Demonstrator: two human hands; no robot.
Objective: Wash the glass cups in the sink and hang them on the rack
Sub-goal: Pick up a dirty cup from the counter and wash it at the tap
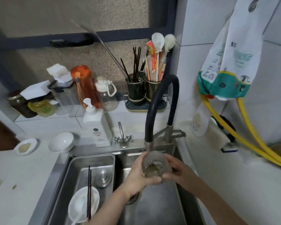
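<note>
A glass cup is held over the sink, right under the nozzle of the black hose faucet, with water pooling and splashing inside it. Both hands grip it: the left hand wraps its fingers round the cup's left side and base, and the right hand curls round the right side, so the cup sits between the 2 palms, tilted a little toward the camera. The cup is above the right-hand basin, near the drain. In the left part of the sink a steel drain tray holds a white bowl with a white spoon in it, a pair of dark chopsticks laid across the bowl, and a round steel lid just behind. A small chrome tap stands behind the sink, beside a white pump bottle. On the desk to the left lie an upturned white bowl and a small white dish. On the ledge behind stand jars, an orange bottle, a clear bottle and 2 dark utensil holders full of chopsticks and spoons. On the right wall hang a printed cloth and yellow hoses
</note>
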